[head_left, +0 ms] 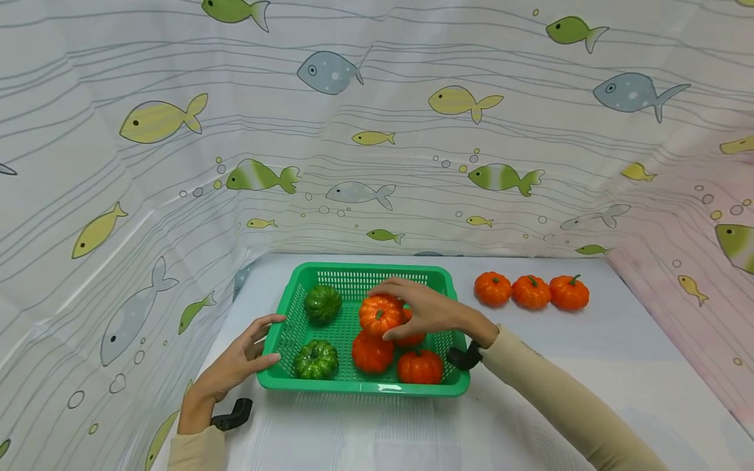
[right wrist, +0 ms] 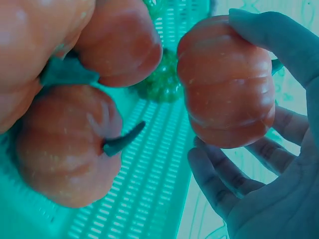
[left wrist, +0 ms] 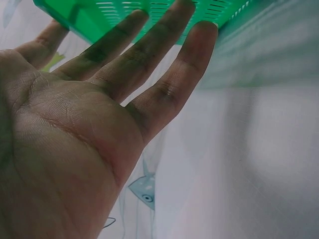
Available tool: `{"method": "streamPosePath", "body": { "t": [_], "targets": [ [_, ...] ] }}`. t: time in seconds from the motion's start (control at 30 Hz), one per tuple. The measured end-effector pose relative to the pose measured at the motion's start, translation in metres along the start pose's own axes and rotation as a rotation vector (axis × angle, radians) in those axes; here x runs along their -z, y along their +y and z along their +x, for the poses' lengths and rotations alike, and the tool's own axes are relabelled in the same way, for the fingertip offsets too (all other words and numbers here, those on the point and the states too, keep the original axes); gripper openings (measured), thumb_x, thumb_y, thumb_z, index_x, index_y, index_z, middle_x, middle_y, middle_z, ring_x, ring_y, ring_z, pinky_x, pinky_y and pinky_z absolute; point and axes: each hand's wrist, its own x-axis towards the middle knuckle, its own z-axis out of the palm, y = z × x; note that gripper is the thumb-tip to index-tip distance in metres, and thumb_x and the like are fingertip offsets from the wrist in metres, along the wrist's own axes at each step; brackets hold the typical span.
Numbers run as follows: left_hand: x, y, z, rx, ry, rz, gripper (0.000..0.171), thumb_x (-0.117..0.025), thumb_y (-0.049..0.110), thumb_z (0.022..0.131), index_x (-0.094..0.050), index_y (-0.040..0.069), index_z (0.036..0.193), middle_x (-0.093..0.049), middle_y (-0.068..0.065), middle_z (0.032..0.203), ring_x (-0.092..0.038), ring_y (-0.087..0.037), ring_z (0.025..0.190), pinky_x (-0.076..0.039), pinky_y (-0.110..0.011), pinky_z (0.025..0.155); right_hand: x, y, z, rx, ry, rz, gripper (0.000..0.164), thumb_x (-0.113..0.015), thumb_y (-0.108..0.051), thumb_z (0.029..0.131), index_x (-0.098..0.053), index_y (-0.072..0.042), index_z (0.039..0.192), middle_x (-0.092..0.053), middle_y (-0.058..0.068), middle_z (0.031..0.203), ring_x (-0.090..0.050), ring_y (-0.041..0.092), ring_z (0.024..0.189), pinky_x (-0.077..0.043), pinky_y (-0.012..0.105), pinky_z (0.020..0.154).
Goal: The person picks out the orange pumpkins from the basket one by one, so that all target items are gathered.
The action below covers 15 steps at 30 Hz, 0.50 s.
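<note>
My right hand [head_left: 429, 306] holds a small orange pumpkin [head_left: 379, 315] between thumb and fingers, above the green plastic basket [head_left: 365, 388]. In the right wrist view, the held pumpkin [right wrist: 227, 82] is turned sideways, with the thumb on one side and fingers on the other. Below it in the basket sit orange pumpkins [head_left: 420, 367], one partly hidden by my right hand. Two green pumpkins [head_left: 323, 303] lie at the basket's left side. My left hand [head_left: 235, 360] touches the basket's left rim, its fingers fairly straight against the outer wall in the left wrist view.
Three orange pumpkins [head_left: 532, 292] stand in a row on the white table [head_left: 530, 405], right of the basket near the back. A fish-patterned curtain [head_left: 377, 150] encloses the table at the back and both sides.
</note>
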Motion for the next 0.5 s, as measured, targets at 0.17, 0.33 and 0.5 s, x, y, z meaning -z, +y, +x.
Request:
{"method": "streamPosePath", "body": {
  "t": [0.17,0.33,0.5],
  "targets": [
    [0.001,-0.001,0.0,0.002,-0.001,-0.003,0.067,-0.06,0.006,0.103,-0.027,0.017,0.16,-0.006,-0.02,0.169,-0.001,-0.059,0.15,-0.026,-0.081,0.106,0.006,0.006,-0.01,0.0,0.032,0.021,0.066,-0.084,-0.036,0.088,-0.056,-0.019,0.145,-0.053,-0.005,0.146,-0.05,0.016,0.13,-0.051,0.041,0.103],
    [0.001,-0.001,0.0,-0.001,0.003,0.017,0.066,-0.06,0.006,0.103,-0.028,0.016,0.16,-0.007,-0.022,0.169,0.0,-0.059,0.149,-0.023,-0.081,0.107,0.012,0.012,-0.021,-0.032,0.055,0.063,0.066,-0.084,-0.037,0.088,-0.055,-0.021,0.145,-0.052,-0.006,0.145,-0.054,0.014,0.124,-0.055,0.037,0.096],
    [0.002,-0.001,0.001,-0.013,-0.003,0.036,0.066,-0.06,0.004,0.103,-0.028,0.015,0.16,-0.006,-0.025,0.168,0.001,-0.061,0.148,-0.021,-0.082,0.106,0.017,0.017,-0.034,-0.061,0.071,0.094,0.066,-0.085,-0.035,0.087,-0.055,-0.022,0.145,-0.051,-0.006,0.144,-0.052,0.016,0.125,-0.055,0.038,0.095]
  ]
}}
